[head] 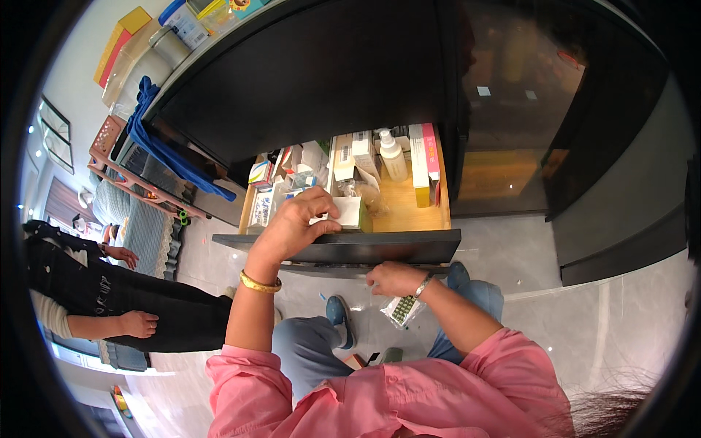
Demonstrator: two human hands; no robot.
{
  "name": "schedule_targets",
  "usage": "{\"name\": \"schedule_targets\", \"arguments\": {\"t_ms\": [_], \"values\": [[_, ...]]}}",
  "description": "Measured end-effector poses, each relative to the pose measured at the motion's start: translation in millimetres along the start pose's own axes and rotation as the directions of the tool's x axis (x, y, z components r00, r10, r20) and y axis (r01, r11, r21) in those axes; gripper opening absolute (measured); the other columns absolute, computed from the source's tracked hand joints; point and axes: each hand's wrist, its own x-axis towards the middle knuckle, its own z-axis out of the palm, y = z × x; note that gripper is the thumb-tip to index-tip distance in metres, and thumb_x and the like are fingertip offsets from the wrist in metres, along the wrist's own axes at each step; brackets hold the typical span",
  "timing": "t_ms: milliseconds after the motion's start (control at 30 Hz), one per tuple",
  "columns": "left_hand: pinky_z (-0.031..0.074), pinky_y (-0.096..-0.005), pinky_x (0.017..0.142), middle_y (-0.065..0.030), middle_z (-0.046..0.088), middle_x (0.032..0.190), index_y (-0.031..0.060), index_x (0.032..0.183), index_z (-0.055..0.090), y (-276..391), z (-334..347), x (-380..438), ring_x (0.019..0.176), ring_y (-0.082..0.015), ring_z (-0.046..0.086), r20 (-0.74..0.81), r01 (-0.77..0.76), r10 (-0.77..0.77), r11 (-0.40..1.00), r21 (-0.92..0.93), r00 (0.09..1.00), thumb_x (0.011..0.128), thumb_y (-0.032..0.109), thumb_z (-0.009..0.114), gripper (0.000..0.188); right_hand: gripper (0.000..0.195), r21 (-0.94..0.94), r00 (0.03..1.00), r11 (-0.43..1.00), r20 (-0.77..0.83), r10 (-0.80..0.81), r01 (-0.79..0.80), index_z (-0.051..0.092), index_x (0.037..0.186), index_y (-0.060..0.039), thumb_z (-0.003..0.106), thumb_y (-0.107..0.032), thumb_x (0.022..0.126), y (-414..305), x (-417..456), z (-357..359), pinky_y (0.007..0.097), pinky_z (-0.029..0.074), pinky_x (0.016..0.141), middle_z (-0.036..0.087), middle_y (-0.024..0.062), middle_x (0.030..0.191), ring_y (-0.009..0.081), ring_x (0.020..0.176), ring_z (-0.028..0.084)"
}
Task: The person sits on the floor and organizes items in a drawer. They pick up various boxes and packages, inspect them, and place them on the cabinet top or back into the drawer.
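My left hand point(298, 222), with a gold bangle at the wrist, reaches over the front of an open drawer point(350, 247). Its thumb and fingers pinch the near end of a small white-and-green box point(350, 212). Below the drawer front is my right hand point(398, 278), fingers curled, beside the edge of a lower drawer. A clear plastic bag with a green-patterned item point(404, 310) shows under that hand; whether the hand holds it cannot be told. Inside the drawer, a white spray bottle point(392, 159) stands near a pink-and-yellow carton point(424, 167).
Medicine-type cartons point(260, 173) fill the drawer's left side. A dark cabinet point(328, 76) rises behind, a blue cloth point(164, 148) hanging at its left. A person in black point(175, 306) stands at left. My knees and shoes point(338, 320) are below the drawer.
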Motion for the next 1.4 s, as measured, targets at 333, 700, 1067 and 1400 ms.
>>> {"name": "schedule_targets", "arguments": {"t_ms": [333, 700, 1067, 1400], "values": [[0.048, -0.0301, 0.075, -0.0069, 0.059, 0.091, 0.0015, 0.088, 0.065, -12.1, -7.9, -3.5, 0.082, -0.0217, 0.061, 0.062, 0.07, -0.062, 0.99, -0.124, 0.996, 0.072, -0.001, 0.07, 0.017, 0.028, -0.022, 1.0, 1.0, -0.001, 0.004, -0.004, 0.065, 0.098, -0.0027, 0.062, -0.023, 0.079, -3.4, -2.1, -1.8, 0.0412, 0.047, 0.082, 0.066, 0.0194, 0.094, 0.0344, 0.09, 0.062], [0.049, -0.0314, 0.082, -0.0087, 0.061, 0.115, 0.002, 0.087, 0.064, -1.4, -9.4, -0.2, 0.094, -0.0253, 0.062, 0.087, 0.053, -0.059, 0.996, 0.075, 0.994, 0.071, -0.004, 0.068, 0.017, 0.022, -0.013, 0.999, 1.0, -0.041, -0.021, 0.02, 0.065, 0.087, -0.0023, 0.062, -0.02, 0.075, -0.4, 1.1, 4.8, 0.0421, 0.048, 0.078, 0.066, 0.0176, 0.091, 0.0341, 0.086, 0.062], [0.049, -0.0358, 0.063, -0.0081, 0.06, 0.071, 0.0028, 0.072, 0.064, 10.5, -4.0, -2.2, 0.072, -0.0272, 0.061, 0.059, -0.169, 0.159, 0.89, 0.423, 0.986, 0.067, 0.0, 0.066, 0.006, 0.021, 0.009, 0.998, 0.999, -0.045, -0.036, 0.037, 0.064, 0.087, -0.0026, 0.06, -0.019, 0.075, 9.5, 4.1, 13.6, 0.0417, 0.048, 0.077, 0.065, 0.0176, 0.09, 0.0333, 0.086, 0.062], [0.049, -0.0375, 0.06, -0.0098, 0.061, 0.07, 0.0058, 0.071, 0.059, 21.9, -5.4, 4.0, 0.066, -0.0287, 0.062, 0.118, -0.191, 0.151, 0.811, 0.553, 0.981, 0.074, 0.01, 0.063, 0.007, 0.02, -0.003, 0.997, 0.999, -0.075, -0.033, 0.033, 0.065, 0.082, -0.002, 0.06, -0.02, 0.074, 1.1, -0.5, 4.6, 0.042, 0.048, 0.076, 0.065, 0.0175, 0.087, 0.0341, 0.084, 0.062]]}}
